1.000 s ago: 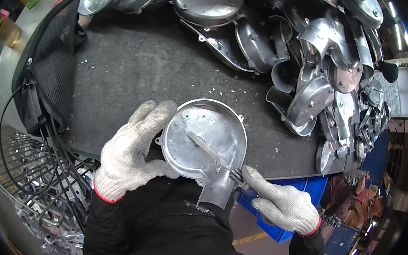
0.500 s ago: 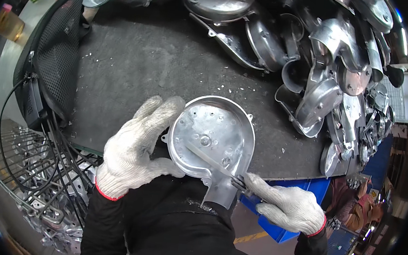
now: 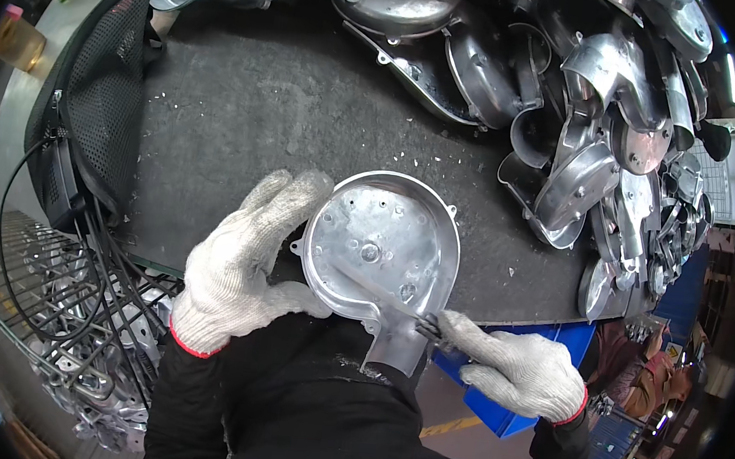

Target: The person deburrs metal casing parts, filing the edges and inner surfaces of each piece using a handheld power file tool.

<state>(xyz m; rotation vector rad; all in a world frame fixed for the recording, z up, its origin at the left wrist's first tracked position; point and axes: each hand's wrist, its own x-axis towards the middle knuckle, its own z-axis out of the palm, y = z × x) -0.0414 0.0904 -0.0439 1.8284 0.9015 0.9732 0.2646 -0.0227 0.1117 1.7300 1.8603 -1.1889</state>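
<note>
A round, shallow silvery metal casing (image 3: 377,222) with a short spout lies open side up at the table's near edge, the spout pointing toward my body. My left hand (image 3: 247,258), in a white knit glove with a red cuff, grips the casing's left rim, thumb low and fingers higher up. In my gloved right hand (image 3: 517,365) is a thin flat file (image 3: 375,291), held near its dark end beside the spout. The file's blade reaches across the lower inner rim into the casing and looks slightly blurred.
Similar metal casings (image 3: 577,182) are heaped along the far and right sides of the dark table (image 3: 220,120). A black mesh bag (image 3: 103,101) with cables stands at left, above a wire rack (image 3: 21,287) near metal parts. A blue bin (image 3: 500,412) sits below the right edge; a person (image 3: 648,372) is beyond.
The file has shifted very slightly inside the casing and looks more blurred. Both hands and the casing stay in nearly the same place.
</note>
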